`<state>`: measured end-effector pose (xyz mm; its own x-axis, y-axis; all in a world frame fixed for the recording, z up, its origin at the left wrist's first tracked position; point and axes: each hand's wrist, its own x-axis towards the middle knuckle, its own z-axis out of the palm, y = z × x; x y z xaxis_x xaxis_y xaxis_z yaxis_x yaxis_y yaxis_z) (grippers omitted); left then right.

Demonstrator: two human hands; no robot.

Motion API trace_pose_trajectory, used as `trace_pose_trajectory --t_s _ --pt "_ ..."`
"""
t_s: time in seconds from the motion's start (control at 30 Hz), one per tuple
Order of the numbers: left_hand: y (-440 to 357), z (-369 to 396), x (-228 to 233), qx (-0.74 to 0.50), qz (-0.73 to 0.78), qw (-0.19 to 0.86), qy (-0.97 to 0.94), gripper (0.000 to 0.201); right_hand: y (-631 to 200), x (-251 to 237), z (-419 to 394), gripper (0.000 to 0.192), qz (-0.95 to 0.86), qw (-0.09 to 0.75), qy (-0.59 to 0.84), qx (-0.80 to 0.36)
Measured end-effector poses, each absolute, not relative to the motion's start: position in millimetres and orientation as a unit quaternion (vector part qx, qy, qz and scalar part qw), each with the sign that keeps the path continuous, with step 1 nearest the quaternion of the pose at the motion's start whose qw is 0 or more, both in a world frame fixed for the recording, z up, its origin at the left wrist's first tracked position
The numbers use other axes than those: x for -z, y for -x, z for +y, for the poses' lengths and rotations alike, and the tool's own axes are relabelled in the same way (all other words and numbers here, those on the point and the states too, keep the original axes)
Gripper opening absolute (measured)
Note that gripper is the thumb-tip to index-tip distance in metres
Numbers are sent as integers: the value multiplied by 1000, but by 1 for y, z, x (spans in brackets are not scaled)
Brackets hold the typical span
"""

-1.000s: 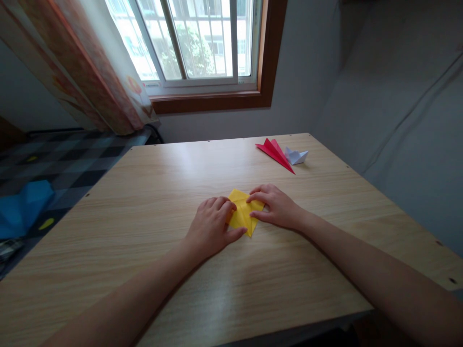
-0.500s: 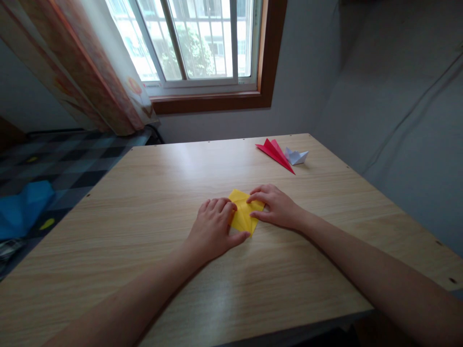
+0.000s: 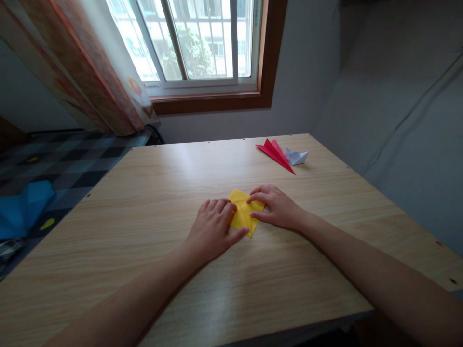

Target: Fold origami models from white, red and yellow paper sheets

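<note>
1 folded yellow paper (image 3: 244,212) lies flat near the middle of the desk (image 3: 152,241), pinned between 2 hands. The left hand (image 3: 213,231) presses its fingers and thumb down on the paper's left edge, its grip flat and closed around nothing; the right hand (image 3: 277,207) rests spread fingertips on the right corner, likewise pressing, not clasping. Well apart, at the far right of the desk, sit 2 finished folds touching each other: 1 red paper plane (image 3: 275,152) and 1 white paper boat (image 3: 296,156)
</note>
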<state>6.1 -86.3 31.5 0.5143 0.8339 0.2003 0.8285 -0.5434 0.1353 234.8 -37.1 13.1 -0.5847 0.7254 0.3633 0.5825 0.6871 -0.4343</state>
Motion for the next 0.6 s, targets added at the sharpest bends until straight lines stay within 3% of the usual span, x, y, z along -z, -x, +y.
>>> trace_pose_trajectory --t_s 0.27,0.6 --pt "-7 -90 -29 -118 456 -38 -881 24 -234 -12 -36 25 -879 270 368 -136" --pt "-13 -96 -39 -92 453 6 -887 15 -235 -13 -37 25 -882 263 369 -129"
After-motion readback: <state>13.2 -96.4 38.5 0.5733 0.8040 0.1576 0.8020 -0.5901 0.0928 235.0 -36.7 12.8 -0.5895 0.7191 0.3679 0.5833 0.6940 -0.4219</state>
